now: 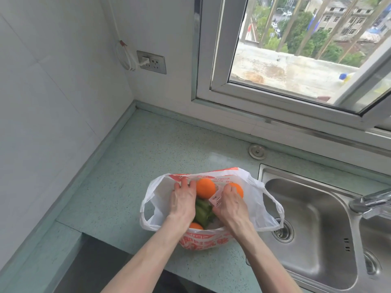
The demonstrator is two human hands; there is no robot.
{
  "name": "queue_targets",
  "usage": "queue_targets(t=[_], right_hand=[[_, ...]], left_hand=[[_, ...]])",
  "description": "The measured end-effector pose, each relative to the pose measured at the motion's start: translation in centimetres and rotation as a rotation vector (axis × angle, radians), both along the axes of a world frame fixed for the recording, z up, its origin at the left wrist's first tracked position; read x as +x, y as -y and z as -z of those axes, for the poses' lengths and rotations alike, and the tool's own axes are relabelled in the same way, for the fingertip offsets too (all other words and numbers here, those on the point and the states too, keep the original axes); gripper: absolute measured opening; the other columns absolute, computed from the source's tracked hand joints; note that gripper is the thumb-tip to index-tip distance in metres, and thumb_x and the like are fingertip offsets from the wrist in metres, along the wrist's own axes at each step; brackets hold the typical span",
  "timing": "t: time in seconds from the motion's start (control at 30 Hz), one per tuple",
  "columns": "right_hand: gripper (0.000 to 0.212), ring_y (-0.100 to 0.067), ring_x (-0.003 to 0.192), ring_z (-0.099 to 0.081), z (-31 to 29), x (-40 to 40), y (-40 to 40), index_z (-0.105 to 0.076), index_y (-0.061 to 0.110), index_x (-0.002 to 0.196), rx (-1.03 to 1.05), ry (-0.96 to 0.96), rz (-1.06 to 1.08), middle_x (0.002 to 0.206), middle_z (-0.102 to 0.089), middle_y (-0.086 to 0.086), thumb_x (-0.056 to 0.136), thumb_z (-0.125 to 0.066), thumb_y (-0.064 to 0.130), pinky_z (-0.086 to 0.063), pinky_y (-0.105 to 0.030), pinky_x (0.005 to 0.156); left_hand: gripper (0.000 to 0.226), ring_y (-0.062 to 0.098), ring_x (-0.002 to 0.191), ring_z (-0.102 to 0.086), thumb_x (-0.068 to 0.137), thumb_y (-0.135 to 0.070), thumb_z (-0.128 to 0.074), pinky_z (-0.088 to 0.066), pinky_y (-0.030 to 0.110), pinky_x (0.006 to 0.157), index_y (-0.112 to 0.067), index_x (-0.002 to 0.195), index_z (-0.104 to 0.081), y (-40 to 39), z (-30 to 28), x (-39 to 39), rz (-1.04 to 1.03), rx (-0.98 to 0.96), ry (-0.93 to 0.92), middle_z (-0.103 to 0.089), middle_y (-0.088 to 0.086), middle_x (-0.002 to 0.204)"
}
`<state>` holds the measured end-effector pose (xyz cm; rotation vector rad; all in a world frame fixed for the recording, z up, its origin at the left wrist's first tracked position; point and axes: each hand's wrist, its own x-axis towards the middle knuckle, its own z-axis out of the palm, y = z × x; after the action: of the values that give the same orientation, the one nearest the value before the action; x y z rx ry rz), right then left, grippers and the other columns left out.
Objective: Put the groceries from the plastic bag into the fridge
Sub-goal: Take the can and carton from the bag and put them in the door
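— Where is the plastic bag [251, 199] now, and what do you see inside?

— It stands on the green counter [135, 166], just beside the sink [313, 225], with its mouth open toward me. Inside I see three oranges: a big one [205, 188] in the middle, one [238, 189] at the right and one [195, 226] at the near side. Between them lies a green vegetable [202, 210]. The fridge is not in view.

— What do my hands do?

— Both are down in the bag. The left hand [183, 200] has its fingers rather straight and spread, touching the inner wall beside the big orange. It holds nothing, as far as I can see. The right hand [229, 205] has the fingers curled over the right orange, and a small white label [216, 199] lies against it. If the grip is really closed, I cannot tell, because the fingertips are hidden.

— How will these things handle?

— I judge the oranges firm and a little heavy; they roll, so I would cup each one from the sides with the whole palm. The vegetable looks soft and may bruise; better to lift it under its middle. The bag is thin and slippery and gives no support.
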<state>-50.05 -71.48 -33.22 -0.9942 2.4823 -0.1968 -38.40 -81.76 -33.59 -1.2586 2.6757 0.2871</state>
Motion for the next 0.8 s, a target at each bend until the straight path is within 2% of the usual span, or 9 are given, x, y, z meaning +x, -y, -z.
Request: queue_targets(t=[0.17,0.3,0.37,0.47,0.57,0.67,0.8], right_hand=[[0.059,-0.032,0.112,-0.059,0.2,-0.2,-1.3,-0.039,0.010,0.131,0.020,0.001,-0.027,0.127,-0.046,-0.009,0.084,-0.071,0.028,-0.037,-0.032,0.073],[0.066,-0.031,0.116,-0.058,0.3,-0.3,-1.8,-0.039,0.011,0.139,0.030,-0.017,-0.025,0.132,-0.046,-0.010,0.083,-0.070,0.027,-0.047,-0.035,0.087],[0.057,-0.030,0.117,-0.057,0.6,-0.3,-1.8,-0.042,0.011,0.133,0.007,-0.031,-0.018,0.129,-0.050,-0.009,0.086,-0.068,0.032,-0.046,-0.035,0.090],[0.043,-0.030,0.111,-0.060,0.4,-0.5,-1.5,-0.046,0.011,0.123,-0.033,0.002,-0.001,0.121,-0.057,-0.008,0.088,-0.064,0.028,-0.040,-0.033,0.080],[0.039,-0.028,0.107,-0.061,-0.1,-0.7,-1.8,-0.046,0.013,0.120,-0.075,0.012,0.001,0.116,-0.059,-0.005,0.086,-0.061,0.025,-0.035,-0.029,0.074],[0.033,-0.027,0.106,-0.062,-0.9,-0.7,-2.5,-0.048,0.016,0.114,-0.152,-0.012,0.006,0.111,-0.057,-0.001,0.086,-0.060,0.031,-0.041,-0.032,0.075],[0.031,-0.028,0.100,-0.063,-2.7,-0.3,-3.6,-0.048,0.021,0.106,-0.250,-0.052,0.015,0.109,-0.059,0.000,0.085,-0.059,0.040,-0.049,-0.038,0.075]], left_hand=[[0.055,0.032,0.131,-0.046,0.097,-0.002,-0.053,-0.052,0.038,0.096,-0.016,0.148,-0.038,-0.1,0.4,0.1,0.024,0.009,-0.008,-0.041,0.015,0.146],[0.054,0.034,0.134,-0.042,0.103,-0.007,-0.045,-0.051,0.038,0.099,-0.018,0.154,-0.030,-0.4,0.5,0.2,0.029,0.013,-0.001,-0.040,0.015,0.149],[0.051,0.032,0.128,-0.047,0.104,-0.009,-0.045,-0.051,0.037,0.096,-0.019,0.152,-0.032,-0.5,0.4,0.1,0.024,0.018,-0.005,-0.045,0.013,0.144],[0.054,0.029,0.117,-0.055,0.101,-0.007,-0.052,-0.051,0.036,0.090,-0.020,0.150,-0.034,-0.7,0.2,0.3,0.007,0.033,-0.029,-0.046,0.010,0.139],[0.056,0.028,0.118,-0.055,0.099,-0.010,-0.057,-0.052,0.037,0.094,-0.023,0.150,-0.036,-1.2,-0.2,0.7,-0.011,0.053,-0.071,-0.050,0.008,0.138],[0.058,0.028,0.121,-0.055,0.097,-0.011,-0.062,-0.052,0.038,0.099,-0.022,0.149,-0.040,-1.8,-1.1,0.8,-0.017,0.043,-0.110,-0.053,0.008,0.138],[0.055,0.027,0.121,-0.054,0.094,-0.022,-0.068,-0.052,0.037,0.094,-0.019,0.143,-0.043,-2.9,-3.9,1.2,-0.012,0.042,-0.127,-0.051,0.006,0.132]])
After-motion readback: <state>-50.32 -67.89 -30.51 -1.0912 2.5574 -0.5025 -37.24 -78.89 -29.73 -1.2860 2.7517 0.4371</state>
